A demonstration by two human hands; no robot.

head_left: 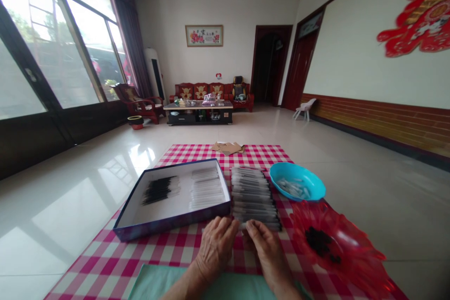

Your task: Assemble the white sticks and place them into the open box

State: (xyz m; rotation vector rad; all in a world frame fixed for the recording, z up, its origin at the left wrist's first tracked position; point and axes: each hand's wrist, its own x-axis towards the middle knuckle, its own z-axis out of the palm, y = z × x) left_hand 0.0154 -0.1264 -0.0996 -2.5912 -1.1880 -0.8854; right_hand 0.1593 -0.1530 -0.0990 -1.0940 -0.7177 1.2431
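My left hand (217, 242) and my right hand (266, 243) meet in front of me, fingers pinched on a pale, translucent pen (242, 226) lying crosswise between them. Most of it is hidden by my fingers. Just beyond them, a row of clear-barrelled pens with dark ends (251, 194) lies side by side. To the left stands a shallow white-lined box (168, 222) with a dark blue rim. Inside it are a bunch of black pen refills (159, 191) and a stack of clear pen barrels (207, 186).
At the right, a blue bowl (318, 186) holds whitish translucent small pieces, and a red petal-edged bowl (355, 248) holds small black pieces. Torn cardboard (228, 148) lies at the far edge of the checked tablecloth (94, 262). A green cloth (154, 281) lies nearest me.
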